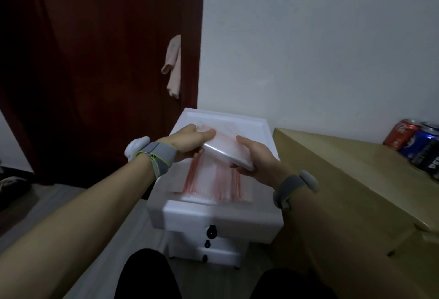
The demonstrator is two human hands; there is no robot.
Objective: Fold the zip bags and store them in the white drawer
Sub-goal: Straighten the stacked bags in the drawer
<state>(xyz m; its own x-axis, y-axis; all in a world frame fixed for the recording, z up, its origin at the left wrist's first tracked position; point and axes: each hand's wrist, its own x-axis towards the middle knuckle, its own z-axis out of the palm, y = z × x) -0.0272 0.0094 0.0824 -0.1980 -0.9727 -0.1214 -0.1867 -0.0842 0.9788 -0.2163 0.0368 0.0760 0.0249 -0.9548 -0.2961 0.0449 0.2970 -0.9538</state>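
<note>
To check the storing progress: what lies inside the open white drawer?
Clear zip bags with red strips lie flat in the white drawer. The folded bundle, held by the left hand and right hand, covers the drawer's rear part, so that cannot be seen.

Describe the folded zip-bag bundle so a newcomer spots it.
Find the white drawer unit beside the cardboard box. Above it, the left hand and right hand grip the folded zip-bag bundle. Unlike the flat bags beneath, it is thick.

Bare forearms [83,203], grey wristbands [156,156] with white pods [136,148], green trim, black trousers [147,275]
</note>
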